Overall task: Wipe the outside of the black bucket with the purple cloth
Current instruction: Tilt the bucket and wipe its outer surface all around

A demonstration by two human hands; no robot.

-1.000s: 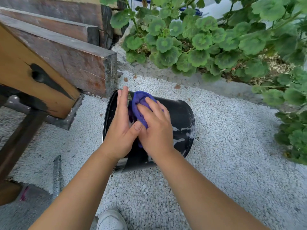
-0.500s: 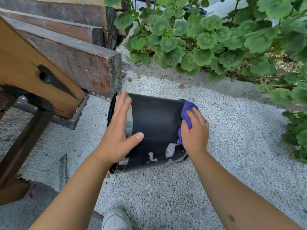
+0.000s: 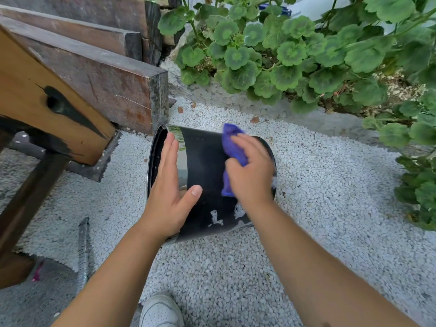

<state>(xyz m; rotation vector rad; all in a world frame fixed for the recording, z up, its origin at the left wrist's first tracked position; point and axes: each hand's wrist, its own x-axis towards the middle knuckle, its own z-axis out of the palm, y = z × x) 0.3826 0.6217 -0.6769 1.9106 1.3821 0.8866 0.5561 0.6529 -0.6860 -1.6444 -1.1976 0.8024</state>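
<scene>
The black bucket (image 3: 205, 166) lies sideways on white gravel (image 3: 318, 208). The left hand (image 3: 168, 187) rests flat, fingers straight, near its rim; the right hand (image 3: 251, 171) clutches the purple cloth (image 3: 232, 147) against its side.

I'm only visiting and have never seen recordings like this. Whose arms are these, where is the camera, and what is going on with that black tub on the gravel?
There is no machine here: the arms belong to a person, and the camera is worn on their head, looking down. A round black bucket with a shiny metal rim band lies on its side on white gravel. The left hand rests flat on it with straight fingers, steadying it. The right hand grips a crumpled purple cloth and presses it against the bucket's outside. Around them are weathered wooden beams, round-leaved green plants and a white shoe.
</scene>
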